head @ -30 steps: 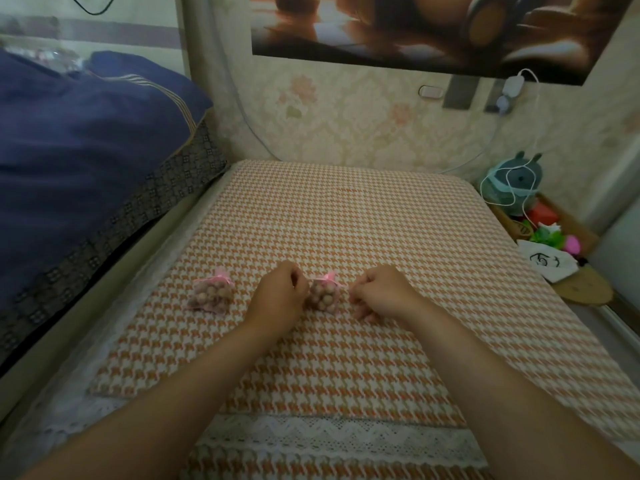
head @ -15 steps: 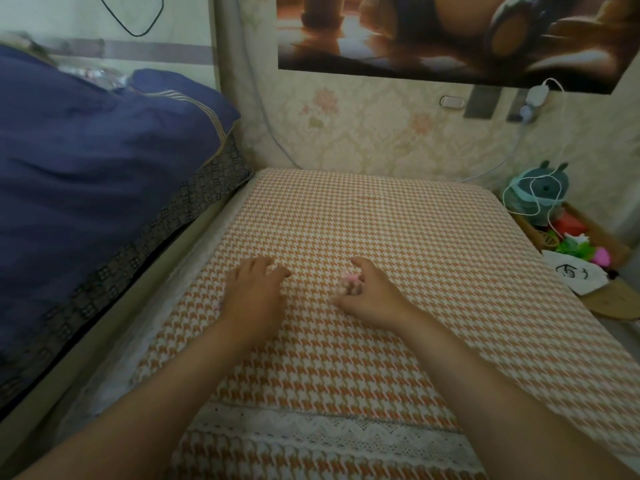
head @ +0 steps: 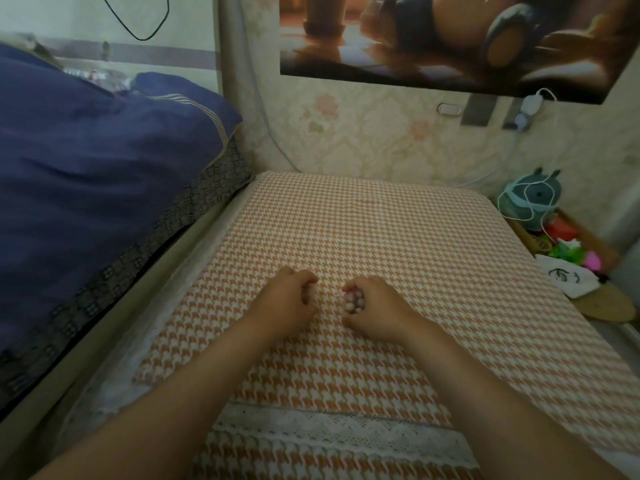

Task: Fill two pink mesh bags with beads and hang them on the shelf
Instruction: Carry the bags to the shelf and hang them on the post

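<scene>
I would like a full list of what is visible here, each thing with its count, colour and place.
mesh bag of beads: one clear, pink, in the right hand's grip; a second only a pale sliver in the left hand
houndstooth cloth: one, orange and white, under both hands
quilt: one, dark blue, left
poster: one, brown tones, on the wall
round gadget: one, teal, far right, white cable looped over it
white cloth: one, black drawing, right edge
left hand: one, fingers curled, on the cloth
right hand: one, grips the bag

One pink mesh bag point(head: 349, 295), packed with pale beads point(head: 354, 307), is enclosed by the right fingers point(head: 362, 283); the other bag point(head: 309, 293) is mostly hidden inside the left fingers point(head: 300, 276).
</scene>
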### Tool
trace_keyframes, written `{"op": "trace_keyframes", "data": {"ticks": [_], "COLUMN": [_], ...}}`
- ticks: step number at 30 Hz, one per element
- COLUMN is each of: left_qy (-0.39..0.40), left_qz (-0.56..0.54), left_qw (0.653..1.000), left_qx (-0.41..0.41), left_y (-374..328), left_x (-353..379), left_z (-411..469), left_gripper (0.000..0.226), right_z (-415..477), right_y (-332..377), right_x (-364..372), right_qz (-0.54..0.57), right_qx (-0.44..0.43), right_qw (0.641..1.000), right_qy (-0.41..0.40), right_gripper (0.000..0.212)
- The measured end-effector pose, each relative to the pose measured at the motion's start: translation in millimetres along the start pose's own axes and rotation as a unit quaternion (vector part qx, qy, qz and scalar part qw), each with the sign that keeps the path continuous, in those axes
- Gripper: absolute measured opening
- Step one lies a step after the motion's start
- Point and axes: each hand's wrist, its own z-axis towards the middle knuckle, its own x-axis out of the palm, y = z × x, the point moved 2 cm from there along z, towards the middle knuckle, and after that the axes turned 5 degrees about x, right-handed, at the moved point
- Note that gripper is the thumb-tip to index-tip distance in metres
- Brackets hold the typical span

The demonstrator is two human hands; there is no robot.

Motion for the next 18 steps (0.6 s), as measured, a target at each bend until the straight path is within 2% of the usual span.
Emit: {"op": "trace_keyframes", "data": {"ticks": [2,5,8,12,15,18], "left_qy": [0.001,0.010,0.061,0.183,0.191,0.176], "left_qz": [-0.029,-0.045,-0.052,0.026,0.051,0.048], "left_qw": [0.999,0.998,0.994,0.977,0.976,0.975], "left_qx": [0.021,0.049,0.078,0.102,0.094,0.124], "left_y": [-17,-39,-57,-68,-67,-65], "left_x": [11,27,45,60,58,56], "left_z": [5,12,19,29,32,32], "left_gripper": [0.047,0.053,0.056,0.073,0.079,0.068], "right_z": [-3,-10,-18,-26,-28,-27], "right_y": [-9,-21,-35,-48,-55,-57], "right_x": [-9,-22,-34,-44,-46,-42], "right_qz": [-0.033,-0.075,-0.098,-0.097,-0.110,-0.097], "right_qx": [0.020,0.037,0.058,0.062,0.044,0.022], "right_qw": [0.999,0.996,0.993,0.993,0.992,0.994], "right_qy": [0.003,0.009,0.020,0.026,0.032,0.040], "right_gripper": [0.054,0.047,0.043,0.062,0.081,0.076]}}
